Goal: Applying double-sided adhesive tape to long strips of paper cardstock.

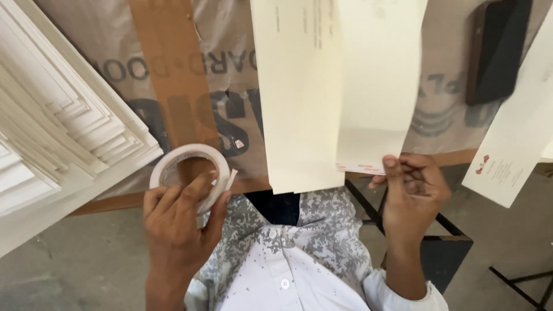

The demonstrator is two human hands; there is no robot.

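My left hand [175, 224] grips a roll of white tape [190, 173], fingers wrapped over its rim, at the surface [115, 69] edge. My right hand [412, 193] pinches the lower corner of a cream folded card [374, 86], lifted just off the surface. Second cream card [296, 103] lies beside it, touching. Stack of white sheets [57, 126] far left. Dark phone [495, 49] top right, printed card [512, 150] near it.

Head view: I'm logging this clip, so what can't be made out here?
- Tape roll: near rim hidden by the left hand.
- Cream card: top cut off by the frame; lower corner covered by the right hand.
- White sheet stack: runs off the left edge.
- Dark phone-like thing: blurred, partly cut off.
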